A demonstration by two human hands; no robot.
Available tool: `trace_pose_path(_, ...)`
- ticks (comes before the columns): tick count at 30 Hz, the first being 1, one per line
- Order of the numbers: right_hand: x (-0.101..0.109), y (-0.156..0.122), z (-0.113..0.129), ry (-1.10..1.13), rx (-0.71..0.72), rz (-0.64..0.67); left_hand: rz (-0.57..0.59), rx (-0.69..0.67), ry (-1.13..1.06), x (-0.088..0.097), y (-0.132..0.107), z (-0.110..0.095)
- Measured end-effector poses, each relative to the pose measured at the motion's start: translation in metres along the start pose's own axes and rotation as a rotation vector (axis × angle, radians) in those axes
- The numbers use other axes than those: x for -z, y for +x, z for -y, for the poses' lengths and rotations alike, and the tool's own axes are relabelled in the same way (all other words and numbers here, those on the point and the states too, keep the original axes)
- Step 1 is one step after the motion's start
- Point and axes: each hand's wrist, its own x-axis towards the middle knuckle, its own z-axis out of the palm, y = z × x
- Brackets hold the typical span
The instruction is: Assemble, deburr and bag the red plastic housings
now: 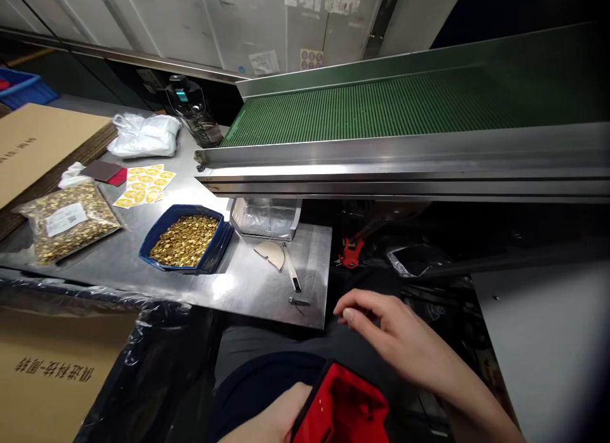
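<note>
Gripping red pouch (347, 410) with left hand (267, 424), right hand (405, 344) splayed

On the tabletop (248, 284) a dish of parts (185, 241) sits centrally, a bag of parts (67, 222) left of it, a sticker sheet (143, 185) behind. The conveyor (381, 106) runs far right; a pouch (345, 408) lies nearest.

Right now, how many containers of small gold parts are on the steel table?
2. A blue tray sits open near the table's middle; a clear bag with a white label lies at its left end. More may be hidden.
</note>
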Motion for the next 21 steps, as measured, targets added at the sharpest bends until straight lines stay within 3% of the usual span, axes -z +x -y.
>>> trace_pose_path(4, -0.007, -0.019, 0.002, 0.156, 0.106, 0.170, -0.019, -0.020, 0.002, 0.008, -0.005, 0.005)
trace_pose_path(7, -0.015, -0.021, -0.001, 0.204, 0.038, 0.188, -0.027, -0.021, -0.013, 0.011, -0.004, 0.004)
trace_pose_path(9, -0.025, -0.015, -0.009, 0.420, -0.043, 0.185, -0.038, -0.063, -0.077, 0.012, 0.000, 0.001)
trace_pose_path(12, -0.049, -0.002, -0.021, 0.802, -0.135, 0.085, -0.125, -0.243, -0.167, 0.016, 0.007, 0.000)
trace_pose_path(16, -0.096, 0.011, -0.016, 1.111, -0.173, -0.002, -0.367, -0.524, -0.163, 0.025, 0.013, 0.008)
trace_pose_path(19, -0.122, 0.019, -0.004, 1.098, -0.127, 0.038, -0.409, -0.692, -0.336, 0.034, 0.015, 0.011)
trace_pose_path(21, -0.128, 0.028, -0.003, 0.805, -0.090, 0.029, -0.411, -0.721, -0.497, 0.044, 0.014, 0.007)
